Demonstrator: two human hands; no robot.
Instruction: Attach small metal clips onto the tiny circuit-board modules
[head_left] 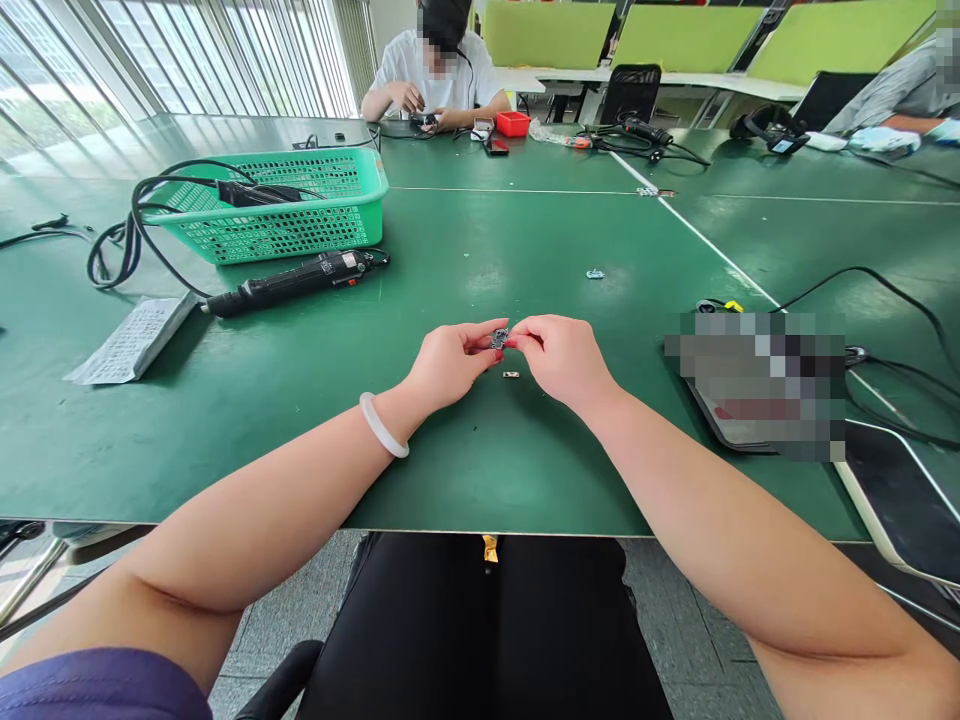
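A small dark circuit board [499, 339] is pinched between the fingertips of my left hand [454, 362], just above the green table [420, 470]. My right hand [559, 352] meets it from the other side, thumb and forefinger pressed together at the board's right edge. Whether the right fingertips hold a separate tiny part is too small to tell. Directly below the hands lies a little metallic piece [511, 375]. Farther off to the right rests another small bluish-grey part [595, 274].
At the left are a green basket [300, 235] with cables, a black electric screwdriver [296, 283] and a folded paper [135, 340]. A blurred flat object [757, 385] and a phone [904, 500] lie at the right. Across the table a person [435, 75] handles something small.
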